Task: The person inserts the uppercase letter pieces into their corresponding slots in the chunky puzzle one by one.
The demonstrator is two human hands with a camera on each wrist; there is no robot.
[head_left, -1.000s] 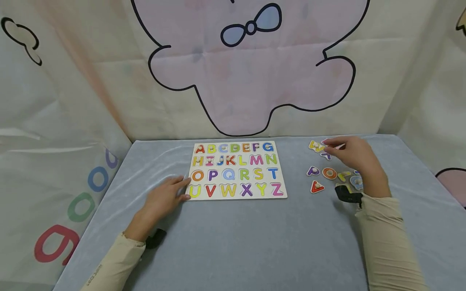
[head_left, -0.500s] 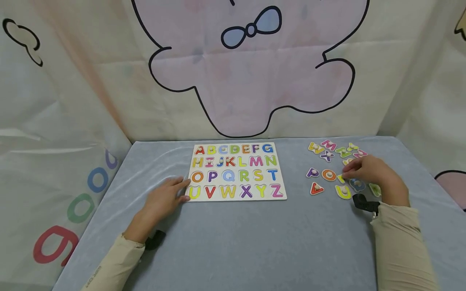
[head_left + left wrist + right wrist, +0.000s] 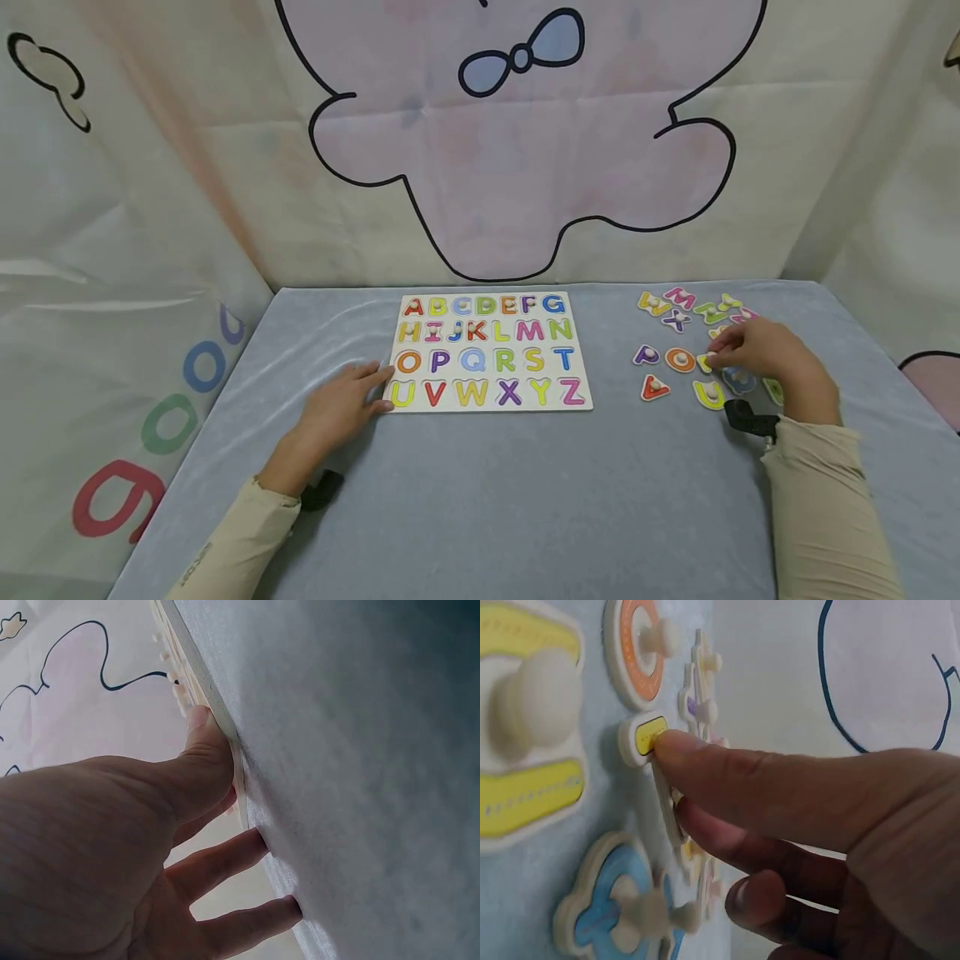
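Note:
My left hand (image 3: 337,408) rests against the left edge of a white alphabet puzzle board (image 3: 492,392). In the left wrist view the thumb lies on the board's edge (image 3: 202,675), while other fingers reach straight down to the cloth. At the right, my right hand (image 3: 780,362) pinches a small yellow letter piece (image 3: 651,736) between thumb and forefinger; most of the piece is hidden. Close around it lie an orange O piece (image 3: 680,360), a yellow U piece (image 3: 708,395) and a blue piece (image 3: 739,381) partly under the hand.
More knobbed letters lie near the back right, among them a pink M (image 3: 679,298) and a purple X (image 3: 676,321). A purple P (image 3: 646,355) and red V (image 3: 655,387) sit nearer the board. Grey-blue cloth (image 3: 525,500) covers the table; a printed curtain (image 3: 480,208) hangs behind.
My right hand has moved from the back letters toward the front right, down to the yellow piece, and stays there. My left hand keeps its place at the board.

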